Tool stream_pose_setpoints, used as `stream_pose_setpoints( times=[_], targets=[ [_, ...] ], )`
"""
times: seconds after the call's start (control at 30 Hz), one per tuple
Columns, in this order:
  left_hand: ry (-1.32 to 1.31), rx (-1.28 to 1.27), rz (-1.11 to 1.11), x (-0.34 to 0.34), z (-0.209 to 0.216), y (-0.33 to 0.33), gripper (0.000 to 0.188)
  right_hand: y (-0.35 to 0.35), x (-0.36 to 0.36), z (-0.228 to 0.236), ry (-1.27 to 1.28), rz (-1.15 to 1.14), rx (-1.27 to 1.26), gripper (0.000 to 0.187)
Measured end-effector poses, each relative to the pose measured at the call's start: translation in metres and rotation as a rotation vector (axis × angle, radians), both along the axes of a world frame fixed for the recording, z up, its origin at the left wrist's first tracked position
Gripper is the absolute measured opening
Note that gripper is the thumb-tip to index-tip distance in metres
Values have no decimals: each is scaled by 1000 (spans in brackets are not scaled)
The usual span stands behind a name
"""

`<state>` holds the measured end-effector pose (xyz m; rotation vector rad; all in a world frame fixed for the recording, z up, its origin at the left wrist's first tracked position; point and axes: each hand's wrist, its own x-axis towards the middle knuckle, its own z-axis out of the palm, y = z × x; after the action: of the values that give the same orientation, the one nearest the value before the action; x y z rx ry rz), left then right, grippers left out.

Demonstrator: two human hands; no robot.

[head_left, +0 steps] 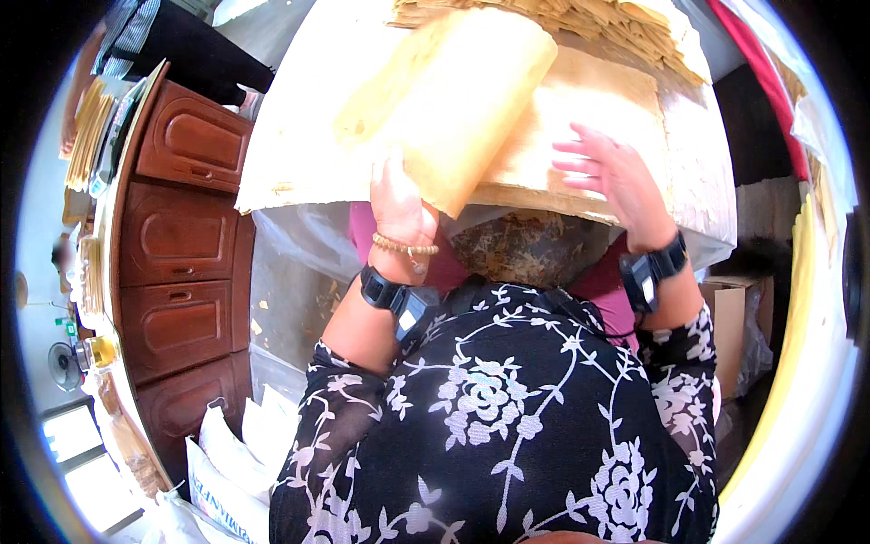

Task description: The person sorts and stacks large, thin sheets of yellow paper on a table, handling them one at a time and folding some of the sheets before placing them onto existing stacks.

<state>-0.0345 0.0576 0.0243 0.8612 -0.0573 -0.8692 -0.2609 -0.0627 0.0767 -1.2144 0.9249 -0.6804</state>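
A thin tan sheet (pixel 480 100), perhaps paper or dried skin, curls up over the pale table. My left hand (pixel 399 199), with a beaded bracelet and a black wrist device, grips the sheet at its near end; part of the fingers is lost in glare and behind the curl. To the right, my right hand (pixel 618 174) hovers with fingers spread, holding nothing. Below it lies a flat stack of similar pale sheets (pixel 625 100). Farther back, a pile of folded tan sheets (pixel 580 32) runs along the table's far side.
The pale table (pixel 281 172) has its near edge before my lap. Brown wooden cabinets (pixel 177 231) stand at left, with stacked tan bundles (pixel 86 136) on top. White sacks (pixel 227 471) sit at lower left. A cardboard box (pixel 729 326) is at right. Someone in dark trousers (pixel 195 45) stands at upper left.
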Motion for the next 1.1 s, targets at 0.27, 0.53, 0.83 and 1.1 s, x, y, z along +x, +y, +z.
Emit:
stream_pose_setpoints(
  times=[0.27,0.53,0.83,1.1],
  targets=[
    [9,-39,24,10,-12,-4,34,-11,73,-12,81,203,230,43],
    [-413,510,-293,42,-9,72,47,-35,24,-17,136,25,56,39],
    [-111,344,-526,15,-35,53,51,-66,-4,-20,882,-216,-1410,67],
    [-175,276,-708,-39,-19,39,35,44,33,-41,627,214,-1330,55]
  ],
)
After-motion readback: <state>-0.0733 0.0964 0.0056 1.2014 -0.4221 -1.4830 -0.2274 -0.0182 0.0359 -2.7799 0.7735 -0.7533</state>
